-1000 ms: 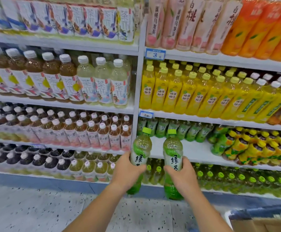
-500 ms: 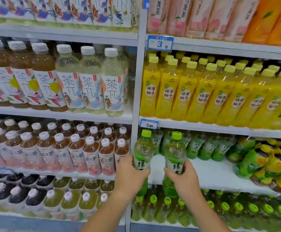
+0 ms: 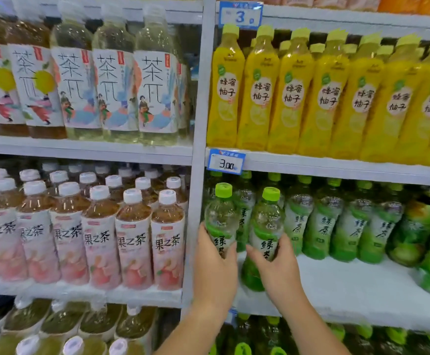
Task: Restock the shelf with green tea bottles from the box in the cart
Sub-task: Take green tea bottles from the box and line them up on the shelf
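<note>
We see two green tea bottles held upright, side by side, at the left end of a white shelf [image 3: 349, 285], one in each hand. The left hand [image 3: 215, 267] wraps the left bottle [image 3: 220, 219] at its label. Its fingers [image 3: 202, 239] curl round the far side, so the clear shoulder and green cap stand above them and the base is hidden behind the palm. The right hand [image 3: 276, 270] grips the right bottle [image 3: 266, 226] the same way. Its fingers [image 3: 287, 245] close round the label from the right, with the thumb across from them on the left. That bottle's green lower part shows below the thumb, over the shelf's front edge, but we cannot tell whether it touches the board.

Just behind the fingers and on to their right stands a row of shelved green tea bottles [image 3: 321, 226], near the two held ones. Above the caps hangs a blue price tag [image 3: 226, 163] and, higher still, yellow bottles [image 3: 285, 98]. Left of the left hand — past the upright post — are peach tea bottles [image 3: 132, 239].
</note>
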`<state>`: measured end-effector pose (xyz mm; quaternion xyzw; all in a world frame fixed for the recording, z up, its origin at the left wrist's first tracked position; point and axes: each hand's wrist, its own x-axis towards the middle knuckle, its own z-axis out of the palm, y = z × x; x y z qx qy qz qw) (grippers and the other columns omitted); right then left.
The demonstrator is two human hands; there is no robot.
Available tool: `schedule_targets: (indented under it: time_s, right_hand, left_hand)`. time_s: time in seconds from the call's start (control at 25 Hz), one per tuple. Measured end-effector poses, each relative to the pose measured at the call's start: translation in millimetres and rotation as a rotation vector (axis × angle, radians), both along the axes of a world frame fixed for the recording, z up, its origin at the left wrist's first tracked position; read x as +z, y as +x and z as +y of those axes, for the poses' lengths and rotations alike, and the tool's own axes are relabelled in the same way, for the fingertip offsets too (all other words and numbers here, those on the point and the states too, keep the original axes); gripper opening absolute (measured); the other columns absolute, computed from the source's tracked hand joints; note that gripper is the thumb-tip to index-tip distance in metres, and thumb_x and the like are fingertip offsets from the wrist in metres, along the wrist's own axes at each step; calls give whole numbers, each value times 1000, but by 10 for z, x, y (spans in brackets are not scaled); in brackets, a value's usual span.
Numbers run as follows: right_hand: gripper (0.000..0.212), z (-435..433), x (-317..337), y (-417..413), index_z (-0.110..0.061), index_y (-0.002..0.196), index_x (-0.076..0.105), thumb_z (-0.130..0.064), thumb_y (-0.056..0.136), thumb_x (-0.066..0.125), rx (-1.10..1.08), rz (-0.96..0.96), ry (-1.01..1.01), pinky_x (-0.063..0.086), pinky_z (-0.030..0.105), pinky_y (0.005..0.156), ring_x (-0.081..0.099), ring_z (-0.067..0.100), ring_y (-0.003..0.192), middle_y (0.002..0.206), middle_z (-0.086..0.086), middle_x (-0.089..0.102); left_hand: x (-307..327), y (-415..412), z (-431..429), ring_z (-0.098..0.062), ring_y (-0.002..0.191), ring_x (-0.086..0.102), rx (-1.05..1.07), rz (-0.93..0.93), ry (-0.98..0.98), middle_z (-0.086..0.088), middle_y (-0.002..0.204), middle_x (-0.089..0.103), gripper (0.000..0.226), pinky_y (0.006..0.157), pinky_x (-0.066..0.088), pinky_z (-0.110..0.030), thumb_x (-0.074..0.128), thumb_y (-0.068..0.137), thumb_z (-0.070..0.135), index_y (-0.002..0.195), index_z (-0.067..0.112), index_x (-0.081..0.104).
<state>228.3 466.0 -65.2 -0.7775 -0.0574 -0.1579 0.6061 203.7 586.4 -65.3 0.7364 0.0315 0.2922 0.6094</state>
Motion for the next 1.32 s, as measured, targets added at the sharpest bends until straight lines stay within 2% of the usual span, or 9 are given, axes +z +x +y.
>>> schedule_targets:
  time_s: [0.12, 0.2, 0.32, 0.48, 0.64, 0.84, 1.0, 1.2, 1.32]
  right_hand:
    - [50, 14, -152, 58, -43, 120, 36, -29, 88, 72, 84, -73, 11, 36, 0, 77, 47, -28, 95, 106, -42, 42]
    - [51, -38, -258, 67, -47, 123, 28, -36, 91, 66, 139, -59, -28, 33, 13, 91, 45, -20, 99, 107, -44, 36]
    - [35, -182, -455, 127, -51, 117, 33, -42, 94, 58, 200, -33, -177, 36, 23, 98, 45, -2, 117, 117, -28, 42]
    - [45, -210, -488, 227, -45, 127, 30, -36, 94, 60, 262, -13, -236, 34, 28, 104, 41, 6, 119, 123, -17, 40]
    - [46, -152, -472, 319, -36, 123, 48, -38, 85, 73, 199, -14, -180, 45, 21, 92, 55, 1, 111, 120, -19, 56]
    - [42, -99, -516, 315, -37, 114, 53, -36, 80, 79, 117, -50, -149, 43, 4, 67, 54, -20, 90, 106, -24, 62]
    - [45, -166, -571, 343, -42, 120, 53, -29, 83, 76, 167, -55, -177, 44, 10, 84, 55, -10, 104, 114, -24, 60]
    - [51, -187, -588, 394, -25, 126, 57, -20, 81, 80, 162, -16, -103, 46, 5, 73, 58, -12, 96, 106, -22, 63]
    - [51, -182, -584, 409, -24, 126, 58, -22, 80, 80, 161, -7, -83, 45, 8, 78, 59, -9, 98, 110, -17, 65]
  left_hand:
    - [-163, 156, -8, 7, 119, 51, 2, -44, 70, 23, 129, 56, 57, 103, 43, -23, 64, 94, 17, 142, 36, 40]
    - [-228, 230, 19, 3, 124, 49, 47, -58, 170, 19, 135, 52, 62, 106, 42, -26, 62, 95, 20, 148, 34, 32]
    - [-413, 306, 17, -18, 134, 47, 131, 79, 348, -1, 149, 43, 70, 109, 44, -40, 57, 97, 27, 155, 20, 18]
    - [-644, 343, 37, -29, 130, 52, 275, 267, 561, -15, 145, 48, 76, 103, 48, -39, 49, 98, 45, 153, 3, 18]
    - [-619, 355, -18, -28, 127, 55, 385, 252, 543, -15, 142, 52, 72, 102, 49, -38, 56, 95, 45, 149, 6, 29]
    - [-690, 304, -100, -23, 117, 62, 425, 178, 420, -10, 131, 60, 57, 94, 53, -37, 55, 96, 38, 142, 12, 35]
    - [-663, 315, -69, -20, 114, 61, 396, 157, 364, -3, 127, 62, 46, 94, 53, -36, 53, 98, 37, 139, 17, 44]
    - [-721, 347, -23, -21, 114, 62, 415, 106, 386, -3, 125, 66, 48, 93, 54, -36, 60, 94, 40, 137, 18, 53]
    - [-765, 352, -33, -24, 119, 61, 424, 67, 365, -7, 130, 65, 53, 97, 53, -39, 65, 93, 35, 140, 14, 53]
